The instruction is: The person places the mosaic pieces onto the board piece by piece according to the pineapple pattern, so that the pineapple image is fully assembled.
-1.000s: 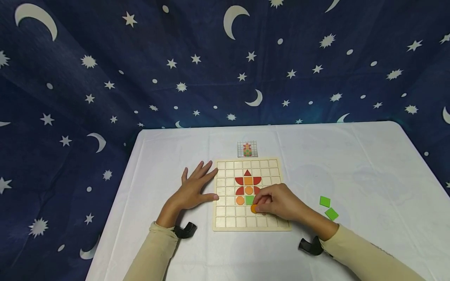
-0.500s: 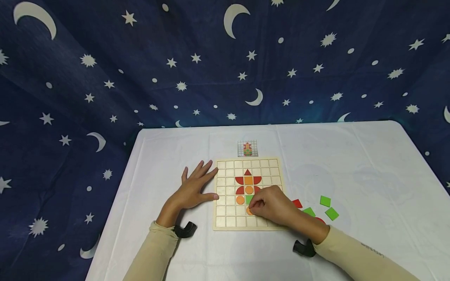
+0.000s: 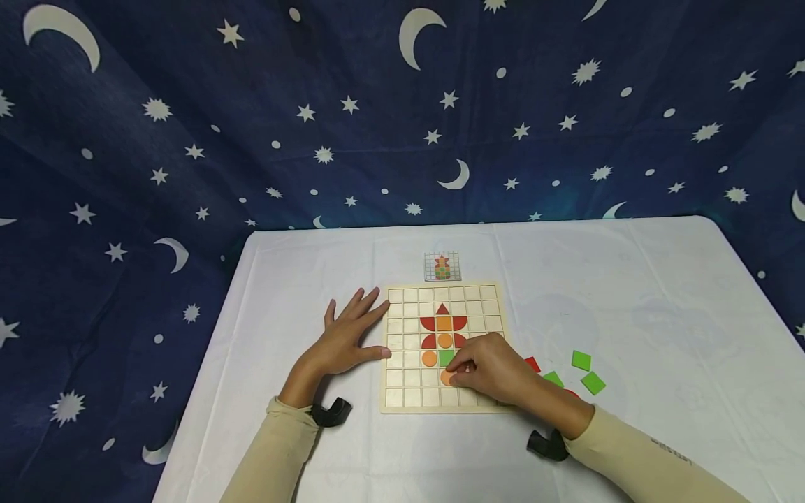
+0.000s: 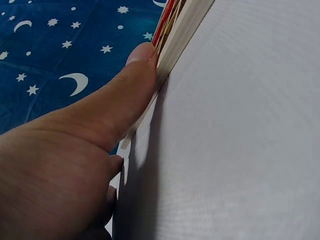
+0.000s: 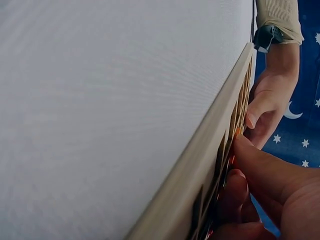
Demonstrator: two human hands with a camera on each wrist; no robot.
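A wooden grid board lies on the white table. My left hand is spread beside it, with thumb and index fingertips at its left edge; the left wrist view shows the thumb against the rim. Over the lower middle of the board, my right hand pinches an orange disc at its right side, low in a cell below a green square. Above are another orange disc, an orange square, a red triangle and red quarter-circle pieces. My right hand hides some cells.
A small pattern card lies behind the board. To its right are loose green squares and a red piece, with others partly under my right forearm. A dark blue star-and-moon cloth hangs behind the table.
My right hand has brought the orange disc slightly left and down into the cell under the green square. Loose red and green pieces have come into view by the forearm. My left hand stays put.
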